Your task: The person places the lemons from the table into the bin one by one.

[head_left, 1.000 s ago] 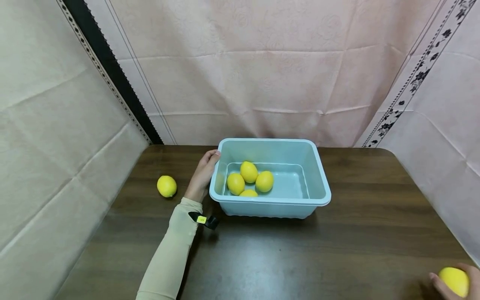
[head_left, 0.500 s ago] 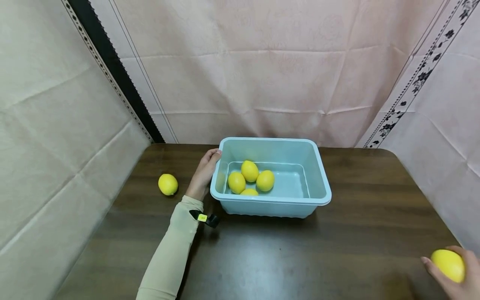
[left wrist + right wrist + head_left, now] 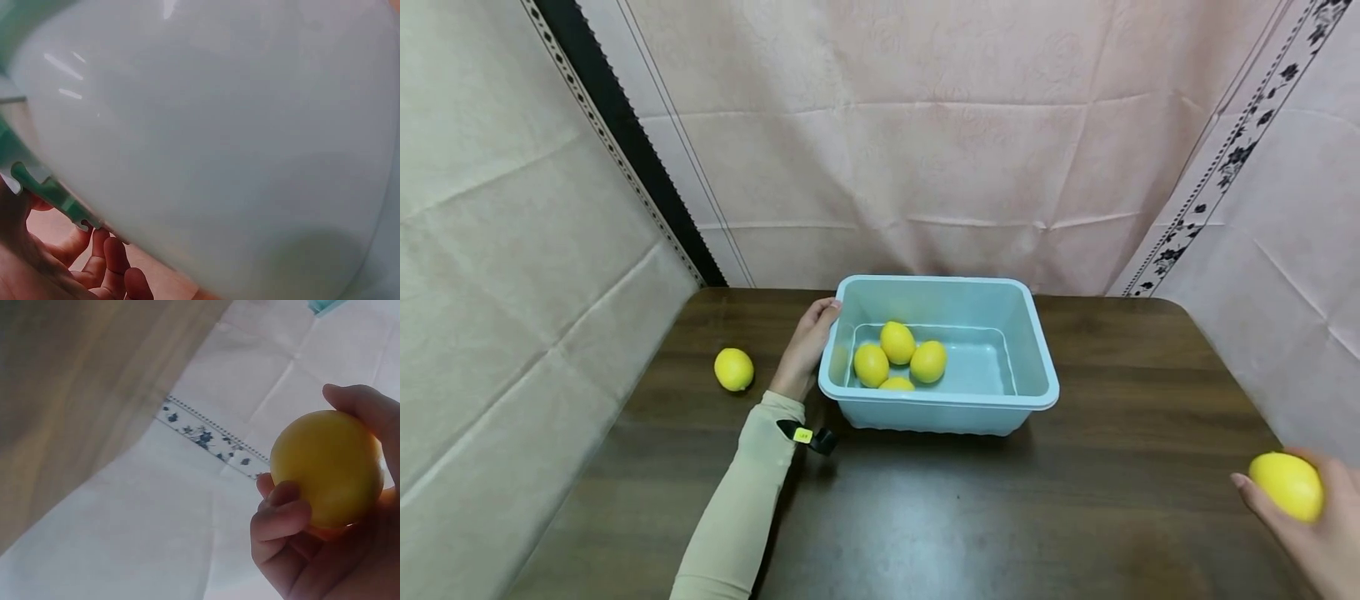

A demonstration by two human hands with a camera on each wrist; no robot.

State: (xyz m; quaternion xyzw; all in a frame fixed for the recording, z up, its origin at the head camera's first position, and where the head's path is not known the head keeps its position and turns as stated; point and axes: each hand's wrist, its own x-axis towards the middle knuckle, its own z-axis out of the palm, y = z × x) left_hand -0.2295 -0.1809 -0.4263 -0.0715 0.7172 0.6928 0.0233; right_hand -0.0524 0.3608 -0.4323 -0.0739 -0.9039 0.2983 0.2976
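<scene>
A light-blue plastic basin [image 3: 936,417] stands near the table's far edge, several yellow lemons [image 3: 897,342] gathered in its left half. My left hand [image 3: 805,350] grips the basin's left rim; in the left wrist view its fingertips [image 3: 115,253] curl under the lip, and the pale basin wall [image 3: 219,137] fills most of the picture. At the right side my right hand [image 3: 1330,521] holds a lemon [image 3: 1288,485] above the table. The right wrist view shows that lemon [image 3: 328,469] between the thumb and the curled fingers [image 3: 284,522].
Another lemon [image 3: 733,369] lies on the dark wooden table [image 3: 1037,517], left of my left hand. Pale cloth [image 3: 925,183] hangs behind the table and at both sides. A black band with a yellow mark [image 3: 805,436] circles the left wrist.
The right hand has come up and a little leftward from the lower right corner with its lemon. The left hand, the basin and the other lemons stay put.
</scene>
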